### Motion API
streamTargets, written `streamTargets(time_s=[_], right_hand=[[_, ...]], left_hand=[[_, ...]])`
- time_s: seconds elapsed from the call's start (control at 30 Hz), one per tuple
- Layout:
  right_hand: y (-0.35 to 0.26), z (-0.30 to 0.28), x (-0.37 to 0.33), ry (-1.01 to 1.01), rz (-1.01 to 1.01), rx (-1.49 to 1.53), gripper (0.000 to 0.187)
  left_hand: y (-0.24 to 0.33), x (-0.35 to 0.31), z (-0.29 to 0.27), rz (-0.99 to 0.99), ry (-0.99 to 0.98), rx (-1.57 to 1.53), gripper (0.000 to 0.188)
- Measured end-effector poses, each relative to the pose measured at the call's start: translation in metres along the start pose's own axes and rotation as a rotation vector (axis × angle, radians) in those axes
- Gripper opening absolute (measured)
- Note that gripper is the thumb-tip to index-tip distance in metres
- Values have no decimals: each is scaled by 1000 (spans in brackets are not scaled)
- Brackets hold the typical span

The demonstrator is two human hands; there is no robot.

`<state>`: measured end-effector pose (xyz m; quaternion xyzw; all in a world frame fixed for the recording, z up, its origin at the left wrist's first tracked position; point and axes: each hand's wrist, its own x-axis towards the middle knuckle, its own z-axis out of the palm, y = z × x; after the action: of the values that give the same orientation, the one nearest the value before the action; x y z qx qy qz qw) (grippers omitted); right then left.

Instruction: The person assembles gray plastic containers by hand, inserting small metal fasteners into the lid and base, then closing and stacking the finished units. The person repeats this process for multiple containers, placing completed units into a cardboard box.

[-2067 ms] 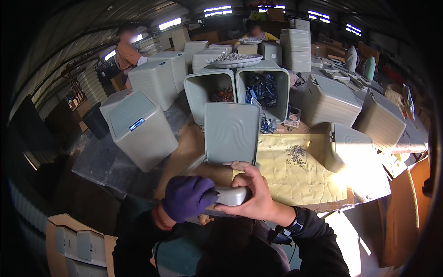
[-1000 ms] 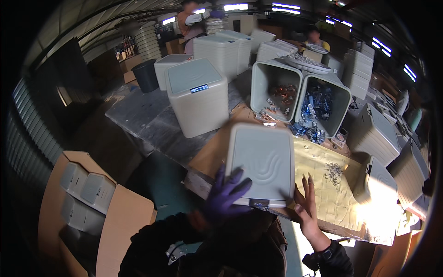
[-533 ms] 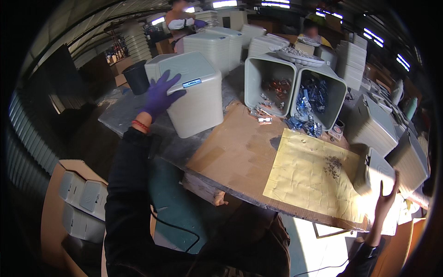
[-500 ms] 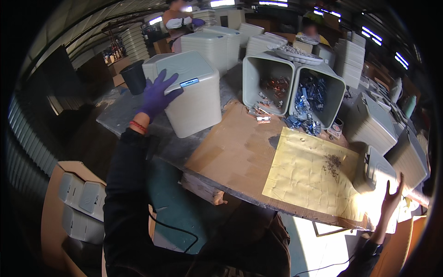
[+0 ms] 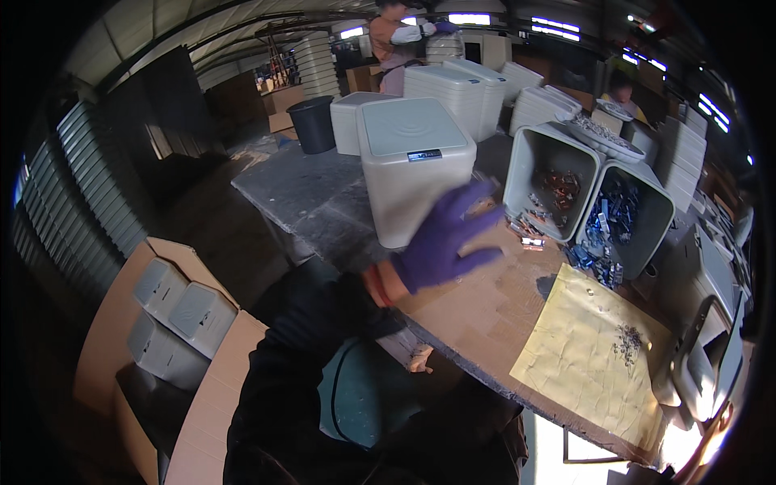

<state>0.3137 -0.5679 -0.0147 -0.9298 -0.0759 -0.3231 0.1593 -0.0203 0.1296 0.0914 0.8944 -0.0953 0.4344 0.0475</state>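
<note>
Toward the near edge of the worktop (image 5: 299,198): one purple-gloved left hand (image 5: 450,240), fingers spread, nothing visibly held, before one upright lidded grey bin (image 5: 416,182); right hand not made out; apparently between grips, any grasp requiring finger closure.

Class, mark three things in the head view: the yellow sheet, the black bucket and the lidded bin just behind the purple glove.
Yellow sheet (image 5: 580,360), head view: on its bare middle.
Black bucket (image 5: 314,128), head view: on its side wall.
Lidded bin (image 5: 412,184), head view: on its front wall.
</note>
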Motion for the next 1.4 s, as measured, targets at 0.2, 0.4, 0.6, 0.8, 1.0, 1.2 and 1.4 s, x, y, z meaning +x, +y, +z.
streamTargets(time_s=[0.2, 0.4, 0.6, 0.8, 1.0, 1.2, 1.4], right_hand=[[-179, -45, -39, -331, -238, 850, 31], [-303, -45, -85, -1138, -394, 1035, 50], [-291, 29, -9, -567, -353, 649, 20], [-278, 99, 30, -487, -867, 374, 20], [-282, 112, 33, -641, -862, 258, 19], [-286, 97, 33, -501, -924, 273, 22], [-306, 72, 28, -532, -634, 350, 14]], left_hand=[[83, 6, 44, 104, -322, -735, 112], [112, -1, 86, 229, -500, -997, 49], [88, -5, 99, -812, -328, -820, 28], [49, -20, 158, -781, -134, -828, 26], [37, -33, 168, -509, -43, -771, 27], [42, -35, 169, -582, -24, -859, 25], [53, -33, 163, -458, -98, -578, 33]])
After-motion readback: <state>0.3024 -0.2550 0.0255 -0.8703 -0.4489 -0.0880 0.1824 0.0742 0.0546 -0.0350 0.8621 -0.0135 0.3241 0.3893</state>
